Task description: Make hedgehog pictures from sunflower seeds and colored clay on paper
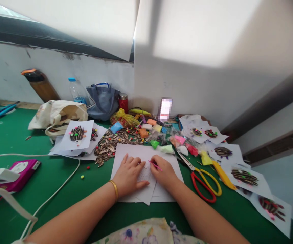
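Observation:
My left hand (pixel 130 174) lies flat with its fingers apart on white paper sheets (pixel 126 149), a gold bangle at the wrist. A smaller paper piece with faint grey markings (pixel 144 174) shows between my hands, partly hidden by them. In a pinch, my right hand (pixel 163 171) holds a thin pink stick-like tool (pixel 157 166), with its tip near the paper and the left index finger. The exact kind of tool is too small to make out. Scissors (pixel 198 169) with red and yellow handles lie right of the sheets.
Sunflower seeds (pixel 108 145) are heaped behind the paper, beside bags of coloured clay (pixel 179 139). Seed-covered hedgehog pictures lie left (pixel 77 134) and right (pixel 245 178). A yellow cutter (pixel 224 174), a phone (pixel 165 109), bags, bottles, a magenta box (pixel 22 174) and white cables surround the work.

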`<state>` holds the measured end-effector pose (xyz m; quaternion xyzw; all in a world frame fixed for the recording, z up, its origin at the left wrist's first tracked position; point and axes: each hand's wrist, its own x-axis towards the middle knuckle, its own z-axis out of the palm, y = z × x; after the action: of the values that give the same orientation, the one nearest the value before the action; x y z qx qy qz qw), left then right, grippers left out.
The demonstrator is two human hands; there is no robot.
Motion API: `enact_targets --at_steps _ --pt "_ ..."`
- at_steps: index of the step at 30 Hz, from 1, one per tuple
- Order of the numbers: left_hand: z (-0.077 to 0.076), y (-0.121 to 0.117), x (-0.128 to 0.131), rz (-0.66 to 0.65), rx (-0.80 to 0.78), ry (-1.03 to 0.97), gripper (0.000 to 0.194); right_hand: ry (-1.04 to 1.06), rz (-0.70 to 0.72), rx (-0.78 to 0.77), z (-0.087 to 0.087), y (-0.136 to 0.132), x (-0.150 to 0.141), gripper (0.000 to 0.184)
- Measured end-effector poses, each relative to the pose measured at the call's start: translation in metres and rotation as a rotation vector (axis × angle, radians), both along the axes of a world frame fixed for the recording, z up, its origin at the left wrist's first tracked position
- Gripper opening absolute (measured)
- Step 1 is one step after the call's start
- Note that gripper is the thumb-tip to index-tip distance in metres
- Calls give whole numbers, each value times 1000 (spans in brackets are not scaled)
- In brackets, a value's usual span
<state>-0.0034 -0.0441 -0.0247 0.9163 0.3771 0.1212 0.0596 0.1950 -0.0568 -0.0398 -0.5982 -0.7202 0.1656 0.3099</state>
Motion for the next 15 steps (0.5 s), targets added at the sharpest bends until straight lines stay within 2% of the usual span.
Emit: enact_targets --at_steps 8,15 --pt "-2 -1 1 -1 22 21 79 0 7 -5 -1 1 1 7" --pt "0 -2 1 -10 19 6 73 2 7 -4 -3 1 1 7"
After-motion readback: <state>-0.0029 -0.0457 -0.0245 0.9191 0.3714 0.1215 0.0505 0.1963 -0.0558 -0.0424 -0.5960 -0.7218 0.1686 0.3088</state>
